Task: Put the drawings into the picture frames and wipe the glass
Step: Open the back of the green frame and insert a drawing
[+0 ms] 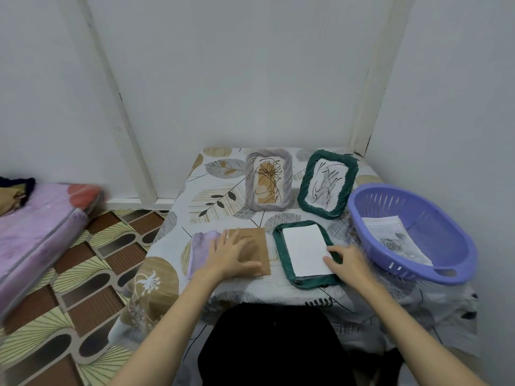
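Observation:
A dark green frame [280,250] lies face down near the table's front edge, with a white sheet of paper [305,249] lying in its opening. My right hand [345,261] touches the sheet's near right corner with loosely bent fingers. To the left lies a brown backing board [259,242]; my left hand [232,254] rests flat on it with fingers spread. A lilac cloth [202,250] sits just left of the board, partly under my hand. At the back stand a grey frame [269,179] and a second green frame [327,183], each holding a scribbled drawing.
A purple plastic basket [434,218] on the table's right side holds more drawings [395,240]. White walls close the table in behind and on the right. A pink mattress [36,227] lies on the patterned floor to the left. The tablecloth hangs over the front edge.

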